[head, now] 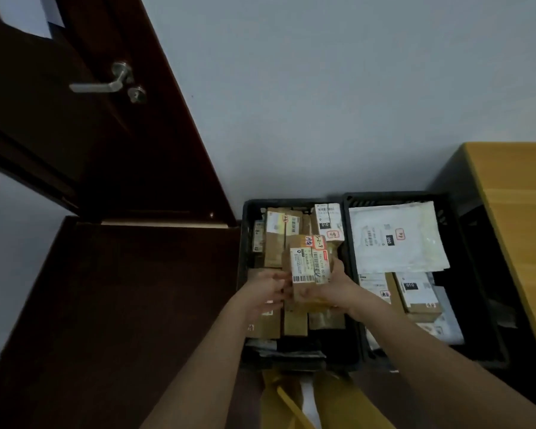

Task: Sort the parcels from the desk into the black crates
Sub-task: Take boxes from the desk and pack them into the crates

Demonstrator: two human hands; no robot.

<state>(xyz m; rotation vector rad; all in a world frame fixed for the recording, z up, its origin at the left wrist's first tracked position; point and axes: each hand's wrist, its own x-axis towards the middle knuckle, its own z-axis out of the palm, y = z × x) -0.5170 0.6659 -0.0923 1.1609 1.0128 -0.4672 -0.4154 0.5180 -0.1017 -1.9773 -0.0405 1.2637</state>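
Left black crate point(245, 243) packed with brown cardboard parcels, right black crate point(452, 243) holding white mailer bags and small boxes, labelled brown parcel point(310, 267) held above the left crate, right hand point(334, 289) curled round it, left hand point(268, 289) gripping its left edge, yellow worktop point(514, 212) at right

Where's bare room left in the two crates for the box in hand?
Left crate: packed with cardboard boxes, no bare floor showing. Right crate: a dark strip along its right wall, beside the white mailer and labelled box. Both hands, left hand and right hand, hold the small box over the left crate.
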